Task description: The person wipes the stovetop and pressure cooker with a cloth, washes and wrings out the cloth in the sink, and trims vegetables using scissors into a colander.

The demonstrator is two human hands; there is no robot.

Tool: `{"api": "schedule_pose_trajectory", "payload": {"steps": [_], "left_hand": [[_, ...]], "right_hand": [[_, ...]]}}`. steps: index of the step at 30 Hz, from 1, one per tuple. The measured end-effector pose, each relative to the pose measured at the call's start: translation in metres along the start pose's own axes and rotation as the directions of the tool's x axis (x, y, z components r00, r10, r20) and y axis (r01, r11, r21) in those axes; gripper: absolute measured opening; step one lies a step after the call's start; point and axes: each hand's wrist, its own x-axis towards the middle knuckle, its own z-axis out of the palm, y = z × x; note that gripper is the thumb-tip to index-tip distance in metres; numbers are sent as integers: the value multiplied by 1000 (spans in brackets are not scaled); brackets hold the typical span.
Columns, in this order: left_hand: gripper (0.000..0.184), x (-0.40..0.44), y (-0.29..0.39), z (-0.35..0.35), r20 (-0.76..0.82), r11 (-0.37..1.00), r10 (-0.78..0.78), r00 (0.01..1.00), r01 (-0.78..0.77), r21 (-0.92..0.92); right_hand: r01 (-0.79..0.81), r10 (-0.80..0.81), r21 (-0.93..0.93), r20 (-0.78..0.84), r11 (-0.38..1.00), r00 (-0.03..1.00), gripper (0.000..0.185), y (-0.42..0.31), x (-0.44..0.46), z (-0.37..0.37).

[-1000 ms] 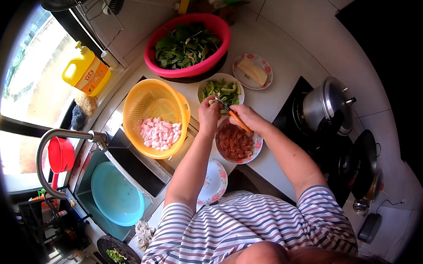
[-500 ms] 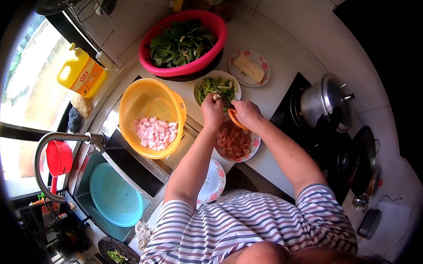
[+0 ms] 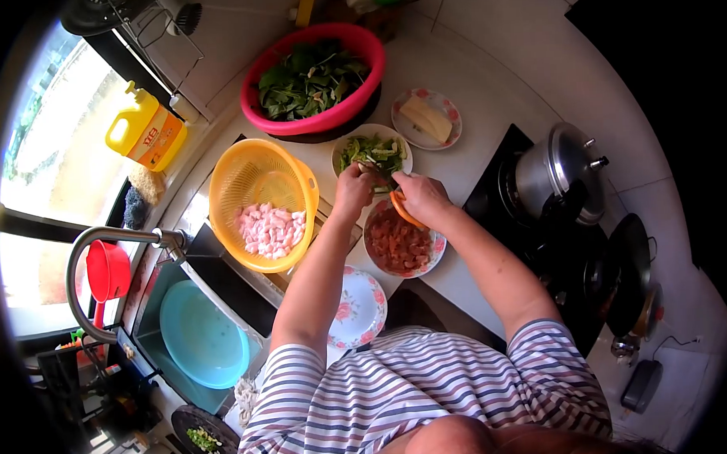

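Observation:
Wrapped round the orange handles of the scissors [image 3: 407, 210] is my right hand [image 3: 423, 199]; the blades point toward my other hand. My left hand [image 3: 356, 191] is closed in a pinch at the lower left edge of a plate of cut green vegetables [image 3: 377, 150]. What its fingers hold is too small and dark to name. Just below both hands lies a flowered plate of reddish cut meat [image 3: 400, 242]. The yellow colander [image 3: 262, 182] with pale pink pieces [image 3: 269, 230] stands left of my left hand.
A pink basin [image 3: 377, 46] of leafy greens stands at the back, beside a small plate with a pale block [image 3: 427, 119]. To the right are a pressure cooker [image 3: 558, 176] and a wok [image 3: 628, 274]. A blue basin [image 3: 203, 335] sits in the sink; a flowered plate [image 3: 358, 307] lies near my body.
My right hand has drawn slightly nearer my left hand, and the orange handles have turned more upright. Both hands have moved slightly left in view.

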Motion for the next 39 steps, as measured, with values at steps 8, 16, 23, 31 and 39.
{"api": "schedule_pose_trajectory", "payload": {"steps": [8, 16, 23, 31, 39], "left_hand": [[15, -5, 14, -14, 304, 971, -212, 929, 166, 170], [18, -10, 10, -2, 290, 989, -144, 946, 150, 0], [22, -10, 6, -10, 306, 972, -175, 936, 214, -99], [27, -10, -1, -25, 534, 954, -220, 816, 294, -57], [16, -4, 1, -12, 394, 962, -250, 884, 271, 2]], "right_hand": [[137, -138, -19, -37, 990, 990, 22, 16, -1, 4], [0, -1, 21, 13, 1000, 1000, 24, 11, -6, 1], [-25, 27, 166, -14, 986, 1000, 23, 18, -7, 6], [16, -80, 342, 174, 940, 981, 34, 27, 1, 6], [-11, -2, 182, 69, 983, 998, 20, 20, 2, 12]]}}
